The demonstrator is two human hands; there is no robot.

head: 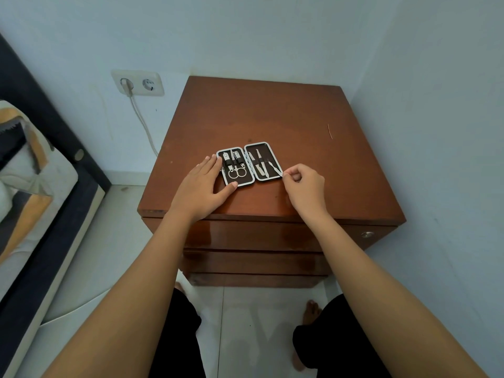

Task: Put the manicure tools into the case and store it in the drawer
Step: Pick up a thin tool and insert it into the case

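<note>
A small manicure case lies open and flat on the brown wooden nightstand. Its left half holds clippers and small scissors under straps; its right half holds several slim metal tools. My left hand rests flat against the case's left edge, fingers spread, thumb at the front corner. My right hand pinches the case's right front corner between thumb and forefinger. The top drawer below the tabletop is closed.
The nightstand stands in a corner, with walls behind and to the right. A wall socket with a plugged cable is at the left, and a bed lies further left. A thin pin-like item lies on the tabletop. My bare feet stand on white tiles.
</note>
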